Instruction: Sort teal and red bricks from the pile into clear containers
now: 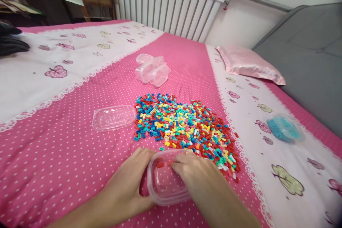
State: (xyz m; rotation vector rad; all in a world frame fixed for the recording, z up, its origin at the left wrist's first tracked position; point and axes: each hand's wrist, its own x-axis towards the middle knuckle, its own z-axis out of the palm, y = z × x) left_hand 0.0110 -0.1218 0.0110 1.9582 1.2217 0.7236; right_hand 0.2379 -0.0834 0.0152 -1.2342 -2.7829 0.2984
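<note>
A clear plastic container (171,185) sits on the bed in front of me, with a few small red bricks (160,165) inside. My left hand (135,178) grips its left side, thumb at the near side and fingers at the far side. Over the container's right part reaches my right hand (193,171), its fingers curled and pointing down inside the rim. What those fingertips hold, if anything, is hidden. Just beyond lies a wide pile of small multicoloured toy bricks (181,121), in red, blue, yellow, green and white.
A clear lid (114,118) lies left of the pile. More clear containers (152,70) are heaped behind it. At right stands a container of light-blue bricks (284,128). A pink pillow (248,64) rests by the grey headboard (307,53); a black glove (12,41) shows at far left.
</note>
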